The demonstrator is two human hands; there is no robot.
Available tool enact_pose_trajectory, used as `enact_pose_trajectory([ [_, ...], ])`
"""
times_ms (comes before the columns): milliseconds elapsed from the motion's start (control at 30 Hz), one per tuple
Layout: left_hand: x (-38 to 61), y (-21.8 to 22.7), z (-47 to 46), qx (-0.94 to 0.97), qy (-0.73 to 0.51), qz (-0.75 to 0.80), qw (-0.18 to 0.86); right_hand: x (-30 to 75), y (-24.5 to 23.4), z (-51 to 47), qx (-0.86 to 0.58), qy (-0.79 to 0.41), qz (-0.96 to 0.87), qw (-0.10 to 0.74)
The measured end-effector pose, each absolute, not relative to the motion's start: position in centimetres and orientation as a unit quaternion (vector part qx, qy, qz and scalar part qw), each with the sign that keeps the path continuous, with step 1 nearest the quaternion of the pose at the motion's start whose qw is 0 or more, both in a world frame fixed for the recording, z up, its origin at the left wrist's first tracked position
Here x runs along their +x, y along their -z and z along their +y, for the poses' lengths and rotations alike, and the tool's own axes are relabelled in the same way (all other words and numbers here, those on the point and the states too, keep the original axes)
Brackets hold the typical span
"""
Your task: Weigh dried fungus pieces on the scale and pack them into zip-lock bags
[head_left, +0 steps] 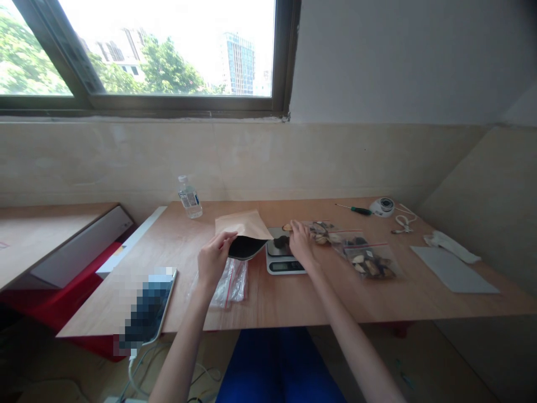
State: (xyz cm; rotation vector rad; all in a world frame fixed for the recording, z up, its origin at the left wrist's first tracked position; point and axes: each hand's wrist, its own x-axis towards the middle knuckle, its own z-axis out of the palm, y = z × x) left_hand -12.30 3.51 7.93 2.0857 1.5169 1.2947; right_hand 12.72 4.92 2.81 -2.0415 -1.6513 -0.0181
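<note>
My left hand pinches the near left corner of a brown kraft paper bag, whose dark mouth gapes toward me. The bag's right corner reaches the edge of a small digital kitchen scale. A dark lump rests on the scale's metal plate. Over the plate's right side, my right hand has its fingers closed at a tan dried slice; its fingertips are partly hidden. Clear zip bags lie under and in front of the paper bag.
Right of the scale are zip bags of dried slices. Farther right lie a screwdriver, a dome camera, a white cable and a grey sheet. A water bottle stands back left; a tablet overhangs the front edge.
</note>
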Motion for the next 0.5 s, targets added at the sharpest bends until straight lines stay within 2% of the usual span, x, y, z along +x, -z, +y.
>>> enact_pose_trajectory([
  [200, -12.2, -8.3, 3.6, 0.714, -0.445, 0.527, 0.121, 14.7, -3.4, 7.7, -0.735, -0.077, -0.615, 0.276],
  [367, -12.4, -8.1, 3.8, 0.712, -0.452, 0.520, 0.134, 15.4, -3.7, 7.0, -0.691, -0.090, -0.642, 0.319],
  [433, -12.3, -8.0, 3.8, 0.711, -0.455, 0.519, 0.136, 14.7, -4.1, 5.6, -0.653, -0.101, -0.636, 0.398],
  [500, -12.1, -7.9, 3.7, 0.709, -0.456, 0.521, 0.136, 13.1, -4.7, 3.7, -0.584, -0.142, -0.610, 0.517],
])
